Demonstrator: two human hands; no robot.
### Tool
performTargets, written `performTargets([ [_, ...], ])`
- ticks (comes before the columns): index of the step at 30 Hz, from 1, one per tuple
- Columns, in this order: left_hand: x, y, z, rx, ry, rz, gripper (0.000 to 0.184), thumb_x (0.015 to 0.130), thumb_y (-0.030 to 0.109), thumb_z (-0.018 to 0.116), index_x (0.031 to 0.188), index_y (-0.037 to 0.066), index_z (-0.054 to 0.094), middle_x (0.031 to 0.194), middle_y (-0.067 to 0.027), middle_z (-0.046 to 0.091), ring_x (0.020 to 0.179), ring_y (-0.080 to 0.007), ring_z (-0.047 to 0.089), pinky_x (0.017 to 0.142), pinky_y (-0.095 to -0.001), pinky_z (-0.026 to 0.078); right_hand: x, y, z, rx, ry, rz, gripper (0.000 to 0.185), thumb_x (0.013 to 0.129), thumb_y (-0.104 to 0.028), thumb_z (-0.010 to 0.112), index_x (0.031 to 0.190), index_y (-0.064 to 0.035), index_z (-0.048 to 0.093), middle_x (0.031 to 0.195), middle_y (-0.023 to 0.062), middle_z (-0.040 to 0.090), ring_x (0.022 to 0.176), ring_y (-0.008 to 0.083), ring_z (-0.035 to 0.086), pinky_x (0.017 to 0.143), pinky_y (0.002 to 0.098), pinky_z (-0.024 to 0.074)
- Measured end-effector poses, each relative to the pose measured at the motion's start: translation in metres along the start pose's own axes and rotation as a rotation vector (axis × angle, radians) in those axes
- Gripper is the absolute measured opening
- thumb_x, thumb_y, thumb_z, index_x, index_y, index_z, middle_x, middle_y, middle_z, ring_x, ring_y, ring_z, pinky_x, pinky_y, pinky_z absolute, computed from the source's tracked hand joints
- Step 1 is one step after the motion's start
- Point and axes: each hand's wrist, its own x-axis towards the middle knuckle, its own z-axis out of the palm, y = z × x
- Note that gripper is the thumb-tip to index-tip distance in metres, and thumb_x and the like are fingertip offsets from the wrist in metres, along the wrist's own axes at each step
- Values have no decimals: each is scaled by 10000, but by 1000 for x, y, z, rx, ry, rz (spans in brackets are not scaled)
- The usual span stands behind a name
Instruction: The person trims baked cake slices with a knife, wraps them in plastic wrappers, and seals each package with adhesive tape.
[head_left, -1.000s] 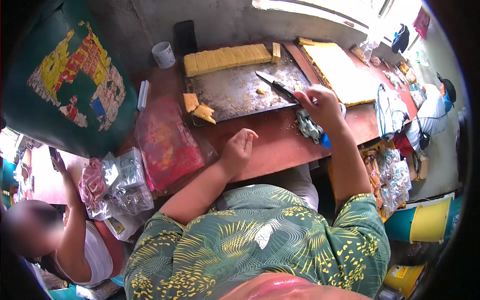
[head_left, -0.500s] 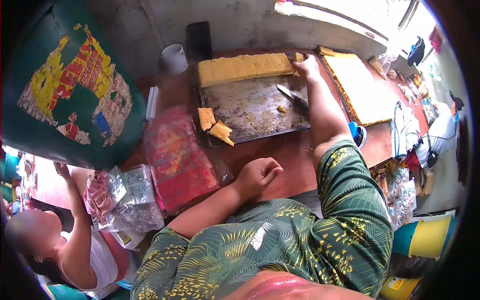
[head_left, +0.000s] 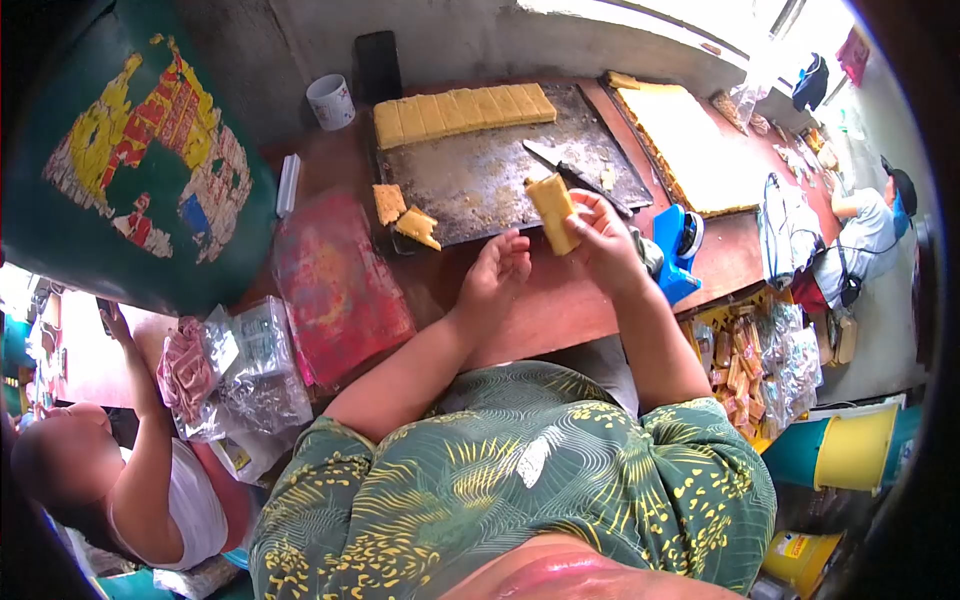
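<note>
My right hand is closed around a slice of yellow cake, held up over the tray's front edge. Close to its left, my left hand is empty, fingers loosely bent and apart, not touching the slice. Behind them, a row of cut cake slices lies along the back of the dark baking tray. A knife with a dark handle rests on the tray's right part. Two broken cake pieces sit at its front left corner.
A second tray of uncut cake stands at the right, with a blue scale nearer me. Red plastic sheets, a white mug and a big green drum are on the left. Two other people are nearby, one at each side.
My right hand has drawn back from the row's right end, bringing a slice toward me. My left hand has risen forward from near my body, its fingers loosening.
</note>
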Motion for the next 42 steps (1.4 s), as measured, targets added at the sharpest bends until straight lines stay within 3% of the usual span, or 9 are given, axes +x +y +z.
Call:
performTargets([
  [5,9,5,16,-99,-34,-109,359,1078,204,564,1398,47,529,1287,-72,648,1150,-138,620,1016,-309,488,-30,34,9,-351,-75,-39,280,997,-121,694,1236,-30,581,1156,84,665,1071,147,639,882,305,542],
  [8,14,13,7,-172,3,-196,311,1069,132,565,1364,35,549,1280,-87,657,1119,-153,651,996,-311,521,-26,-8,3,-1091,26,-398,180,916,-119,762,1070,-49,703,1136,68,661,1057,179,650,842,285,537],
  [11,15,12,6,-119,-6,-187,287,1065,109,568,1342,35,565,1264,-88,669,1092,-157,666,972,-327,546,-2,-24,-20,-1355,234,-485,287,931,-229,748,1167,-72,702,1130,168,689,1022,293,682,860,392,546],
  [17,16,-5,3,54,-96,-138,313,1061,101,564,1368,41,551,1251,-81,680,1046,-160,672,929,-328,559,54,-22,-54,-1695,274,-156,333,929,-237,722,1232,-111,667,1154,190,702,1115,379,655,965,467,516],
  [25,14,21,4,-78,-53,-190,375,1116,312,411,1378,89,559,1232,-87,688,895,-131,628,818,-289,534,47,-35,-42,-1672,333,-230,316,969,-190,646,1265,-85,613,1189,212,683,1157,395,632,960,481,510],
  [26,14,23,4,-173,-17,-245,400,1118,336,380,1376,88,560,1233,-94,689,886,-138,628,813,-295,534,34,-43,-26,-1570,365,-44,306,969,-144,647,1263,-67,609,1166,207,670,1108,402,639,944,473,516],
  [28,17,25,3,-366,55,-355,458,1123,384,320,1373,87,562,1234,-106,690,866,-151,629,804,-307,535,8,-40,-19,-1407,251,-241,316,954,-87,649,1265,-58,603,1150,199,656,1078,391,641,929,458,519],
  [33,19,19,0,-490,103,-392,460,1119,391,321,1323,70,579,1127,-104,695,873,-190,651,783,-329,538,-51,-35,7,-1331,-65,-489,379,879,30,652,1248,-40,601,1130,173,621,1077,369,629,925,424,526],
  [42,16,13,-6,-559,157,-407,401,1102,381,393,1253,61,583,1026,-99,677,872,-217,668,747,-356,548,-82,-31,8,-1400,-75,-454,358,897,-13,673,1247,-41,601,1151,177,617,1045,402,634,883,451,543],
])
